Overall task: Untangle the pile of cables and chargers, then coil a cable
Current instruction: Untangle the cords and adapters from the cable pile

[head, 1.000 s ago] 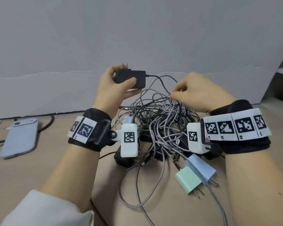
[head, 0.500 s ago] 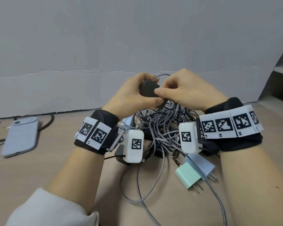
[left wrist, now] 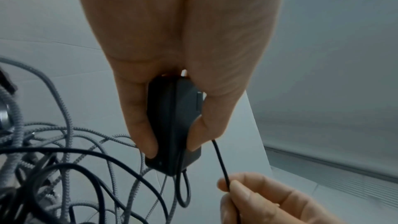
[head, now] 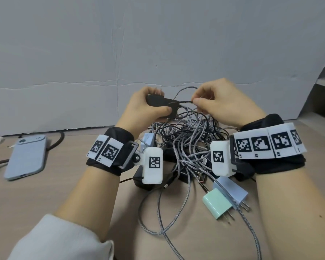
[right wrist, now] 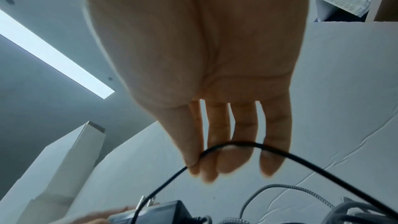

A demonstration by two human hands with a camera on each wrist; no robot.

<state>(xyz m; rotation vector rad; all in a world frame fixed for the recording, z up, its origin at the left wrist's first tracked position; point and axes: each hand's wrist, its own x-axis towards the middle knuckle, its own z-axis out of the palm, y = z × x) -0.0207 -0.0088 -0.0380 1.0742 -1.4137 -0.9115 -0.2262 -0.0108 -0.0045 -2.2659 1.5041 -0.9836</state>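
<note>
My left hand grips a black charger brick, held up above the tangled pile of grey braided and black cables. Just to its right, my right hand pinches a thin black cable between thumb and forefinger. That cable runs across the brick and trails down into the pile. A grey braided loop hangs under the brick.
A mint green plug and a pale blue plug lie near my right forearm. Another pale blue charger sits behind my left wrist. A blue phone lies far left. A white wall stands close behind.
Half a second ago both hands met on the brick. Now the right hand has drawn away to the right, pulling the thin black cable out from the brick.
</note>
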